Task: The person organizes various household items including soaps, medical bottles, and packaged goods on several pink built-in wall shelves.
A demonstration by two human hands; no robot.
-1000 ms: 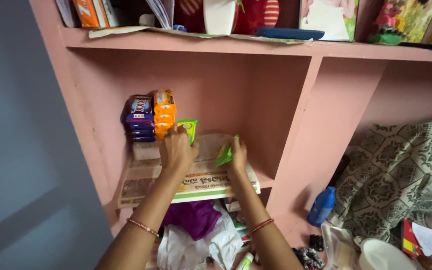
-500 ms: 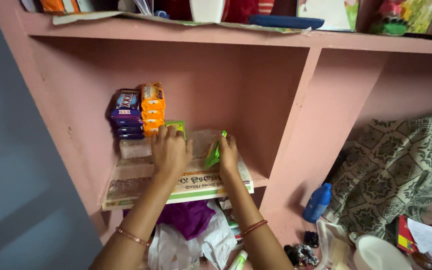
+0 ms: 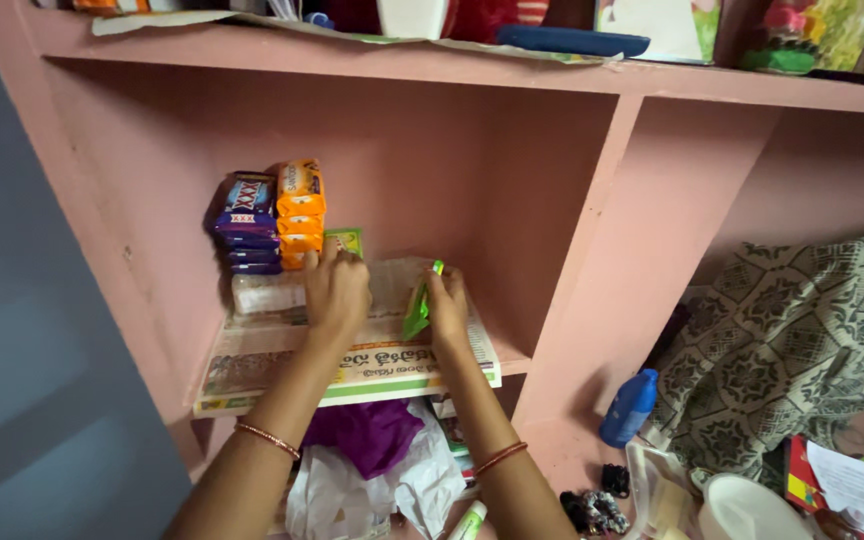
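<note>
Both my hands reach into a pink shelf compartment lined with newspaper (image 3: pixel 252 370). My left hand (image 3: pixel 336 288) holds a small green packet (image 3: pixel 344 240) upright against a stack of orange soap packets (image 3: pixel 300 212). Beside those stands a stack of blue-purple packets (image 3: pixel 243 222) on a pale block (image 3: pixel 264 293). My right hand (image 3: pixel 448 310) grips another green packet (image 3: pixel 417 310), tilted on edge above the newspaper. Thin bangles sit on both wrists.
The upper shelf (image 3: pixel 472 68) carries books, a white cup and a blue tray. Below hang a purple cloth (image 3: pixel 367 435) and white plastic bags. To the right lie a blue bottle (image 3: pixel 628 407), a patterned cloth (image 3: pixel 802 340), a white bowl (image 3: pixel 752 508) and papers.
The view has drifted, so the shelf sits lower-left in frame. My left hand has pushed its green packet closer against the orange stack. My right hand keeps its packet.
</note>
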